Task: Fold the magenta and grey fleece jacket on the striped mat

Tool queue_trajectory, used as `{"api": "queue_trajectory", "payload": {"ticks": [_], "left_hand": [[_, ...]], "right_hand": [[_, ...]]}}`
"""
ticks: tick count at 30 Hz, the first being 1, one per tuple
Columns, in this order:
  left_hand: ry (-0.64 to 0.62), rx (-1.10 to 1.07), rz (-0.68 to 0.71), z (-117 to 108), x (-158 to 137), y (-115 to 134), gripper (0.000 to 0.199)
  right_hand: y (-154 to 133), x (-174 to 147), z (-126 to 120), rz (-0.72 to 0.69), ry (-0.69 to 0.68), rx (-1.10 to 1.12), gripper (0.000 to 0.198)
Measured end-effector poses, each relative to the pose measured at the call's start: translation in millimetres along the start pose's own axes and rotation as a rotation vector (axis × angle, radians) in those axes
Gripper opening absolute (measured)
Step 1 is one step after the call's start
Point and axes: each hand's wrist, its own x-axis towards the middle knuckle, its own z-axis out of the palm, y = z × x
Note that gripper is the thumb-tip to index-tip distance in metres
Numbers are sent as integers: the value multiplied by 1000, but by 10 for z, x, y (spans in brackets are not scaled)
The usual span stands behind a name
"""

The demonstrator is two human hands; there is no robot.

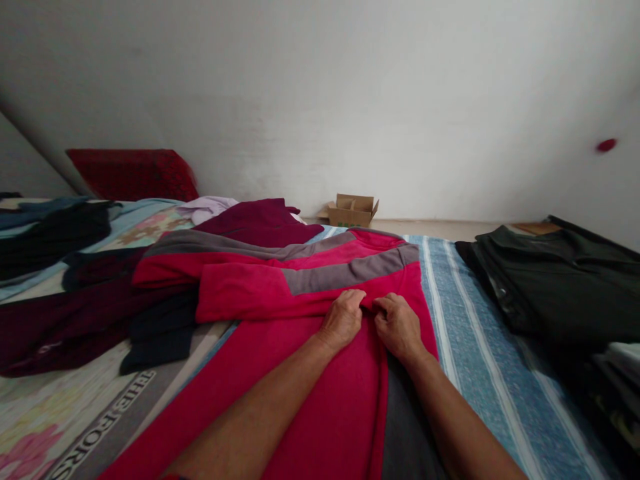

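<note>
A pinkish-red long-sleeved top (310,393) with grey panels lies spread in front of me, its two sleeves (245,283) laid out toward the left. My left hand (345,313) is closed on the red cloth just below the grey shoulder stripe. Close beside it, my right hand (397,323) grips the same cloth with curled fingers. A small dark fold shows between the two hands. Both fingertips are partly hidden in the fabric.
Under the top is a blue striped cloth (465,313). Dark folded trousers (560,287) are stacked at right. Maroon clothes (75,320) and a maroon garment (260,223) lie left and behind. A small cardboard box (350,212) and a red box-like object (133,173) stand by the wall.
</note>
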Motion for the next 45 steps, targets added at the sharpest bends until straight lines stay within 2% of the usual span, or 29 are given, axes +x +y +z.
{"api": "queue_trajectory", "payload": {"ticks": [3,6,14,26,35,39,45], "left_hand": [[-33,60,-4,-38,13,32,30],[-58,97,10,-62,23,58,27],[-70,-28,21,-67,-1,26,27],[-90,-36,66,-43,-56,16,27],[-156,55,131,-112,-98,91,23],[-215,109,130,-164,-120,158,23],[-246,155,87,-182,-143,215,24]], "right_hand": [[-37,-14,-32,-38,-21,-71,19],[-51,-15,-46,-52,-52,-133,18],[-64,-17,-40,-132,-101,-246,27],[-151,-28,-115,-188,-199,-310,23],[-107,-3,-135,-35,-152,-180,26],[-63,9,-108,86,-104,-169,36],[40,35,-81,137,-63,-82,36]]}}
